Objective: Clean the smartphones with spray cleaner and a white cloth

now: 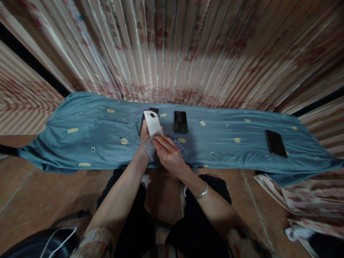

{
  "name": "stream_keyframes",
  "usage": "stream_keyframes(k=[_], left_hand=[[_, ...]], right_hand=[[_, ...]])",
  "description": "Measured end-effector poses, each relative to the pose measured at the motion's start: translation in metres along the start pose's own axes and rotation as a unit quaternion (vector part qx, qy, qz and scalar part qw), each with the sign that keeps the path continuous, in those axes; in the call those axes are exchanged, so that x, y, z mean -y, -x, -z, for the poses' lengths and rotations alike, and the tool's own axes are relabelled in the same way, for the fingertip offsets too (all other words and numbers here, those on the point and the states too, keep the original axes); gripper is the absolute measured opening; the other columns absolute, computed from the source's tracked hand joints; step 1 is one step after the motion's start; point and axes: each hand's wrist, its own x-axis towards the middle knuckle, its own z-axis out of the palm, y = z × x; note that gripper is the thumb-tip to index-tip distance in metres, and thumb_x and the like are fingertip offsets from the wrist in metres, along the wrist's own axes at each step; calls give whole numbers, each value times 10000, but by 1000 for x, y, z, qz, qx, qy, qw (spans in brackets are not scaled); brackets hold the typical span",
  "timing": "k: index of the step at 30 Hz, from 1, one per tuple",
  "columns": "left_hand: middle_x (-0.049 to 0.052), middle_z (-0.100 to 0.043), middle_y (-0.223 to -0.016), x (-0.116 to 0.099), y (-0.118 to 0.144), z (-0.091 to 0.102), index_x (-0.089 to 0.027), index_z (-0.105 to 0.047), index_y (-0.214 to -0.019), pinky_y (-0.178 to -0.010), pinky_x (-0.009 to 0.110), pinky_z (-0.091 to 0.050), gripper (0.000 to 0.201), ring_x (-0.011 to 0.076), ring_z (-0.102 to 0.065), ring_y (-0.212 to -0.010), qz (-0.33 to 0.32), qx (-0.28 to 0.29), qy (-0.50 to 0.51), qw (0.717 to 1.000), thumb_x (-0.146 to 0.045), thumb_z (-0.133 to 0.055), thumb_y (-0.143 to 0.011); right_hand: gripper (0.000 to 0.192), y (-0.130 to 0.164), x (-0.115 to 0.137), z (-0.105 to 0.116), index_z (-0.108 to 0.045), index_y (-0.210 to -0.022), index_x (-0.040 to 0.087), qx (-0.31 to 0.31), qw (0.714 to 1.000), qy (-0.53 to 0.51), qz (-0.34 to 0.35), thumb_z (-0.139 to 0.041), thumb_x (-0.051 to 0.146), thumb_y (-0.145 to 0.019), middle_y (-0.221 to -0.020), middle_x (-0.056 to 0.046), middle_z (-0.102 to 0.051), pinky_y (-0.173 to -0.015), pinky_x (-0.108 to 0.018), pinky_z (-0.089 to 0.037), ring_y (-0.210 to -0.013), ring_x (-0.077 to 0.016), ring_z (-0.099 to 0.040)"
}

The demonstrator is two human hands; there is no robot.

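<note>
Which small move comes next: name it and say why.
Probably slide the right hand and pale cloth up the white phone toward its lens: the cloth lies at the lower end, while the left hand holds the phone's side.

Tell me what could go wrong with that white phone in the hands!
The white phone might slip: the left hand holds it up while the right hand is at its lower end with a pale cloth.

If it dropped, it could knock the dark object partly hidden behind it.

The right hand might also nudge the blue patterned packet lying close beside it.
</note>
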Motion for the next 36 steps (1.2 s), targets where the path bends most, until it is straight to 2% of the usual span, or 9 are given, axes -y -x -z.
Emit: stream_keyframes(k=[4, 9, 16, 22, 24, 28, 31, 34, 36], left_hand=[[67, -737, -655, 3, -1, 3, -182, -782, -838, -604, 286, -565, 640, 160, -654, -544, 26, 28, -20, 999, -650, -409, -1068], [39, -715, -604, 3, -2, 2, -200, -752, -767, -495, 242, -542, 595, 132, -641, -478, 17, 30, -24, 999, -672, -505, -1033], [29, -714, -613, 8, 5, -2, -207, -746, -807, -523, 215, -586, 608, 125, -658, -484, 15, 17, -11, 1000, -656, -426, -1065], [33, -711, -633, 13, 10, -1, -206, -749, -808, -535, 210, -581, 645, 123, -652, -496, 34, 15, -13, 999, -652, -368, -1078], [28, -718, -666, 16, 13, -1, -201, -752, -836, -603, 213, -607, 597, 130, -682, -552, 19, 11, -15, 1000, -601, -388, -1089], [53, -750, -777, 22, 20, -5, -160, -758, -944, -876, 297, -658, 489, 191, -784, -820, 4, 2, -9, 1000, -475, -418, -1100], [38, -724, -715, 19, 24, -8, -142, -765, -1013, -773, 279, -662, 502, 172, -751, -704, 6, -1, -8, 1000, -508, -431, -1094], [17, -712, -662, 12, 26, -6, -173, -757, -950, -597, 208, -608, 574, 126, -680, -561, 8, 11, -7, 1000, -592, -392, -1093], [21, -722, -668, 10, 26, -3, -183, -753, -917, -565, 196, -588, 619, 119, -676, -553, 13, 17, -10, 1000, -632, -362, -1089]], right_hand=[[372, -1, 0, 1, -753, -1346, 134, 8, 1000, -16, -10, -491, 135, -1081, -1365, -161, -758, -1194, -458, -566, -1264, -258, -699], [384, -2, -2, 0, -743, -1369, 163, 18, 999, -24, -25, -502, 130, -1072, -1388, -144, -749, -1199, -457, -559, -1301, -254, -687], [371, 0, -1, 3, -750, -1352, 183, 18, 999, -20, -29, -499, 157, -1080, -1369, -129, -760, -1171, -435, -577, -1272, -242, -703], [349, 2, -2, 5, -759, -1314, 137, 3, 999, -28, -22, -498, 170, -1085, -1353, -159, -762, -1162, -424, -575, -1256, -244, -707], [354, 2, -5, 6, -760, -1306, 125, -7, 999, -30, -19, -484, 182, -1093, -1346, -160, -765, -1158, -421, -579, -1247, -246, -710], [376, 0, -10, 7, -755, -1310, 113, -23, 999, -13, -25, -450, 211, -1112, -1351, -155, -764, -1157, -404, -582, -1241, -247, -710], [380, 0, -10, 6, -754, -1311, 103, -25, 1000, -5, -18, -449, 210, -1112, -1342, -161, -765, -1147, -400, -588, -1238, -249, -709], [372, 1, -7, 3, -750, -1325, 110, -16, 1000, -14, -13, -465, 191, -1101, -1341, -162, -764, -1133, -410, -596, -1227, -246, -714], [369, 2, -6, 1, -745, -1337, 120, -10, 1000, -22, -13, -476, 176, -1092, -1348, -161, -761, -1136, -418, -594, -1231, -245, -711]])
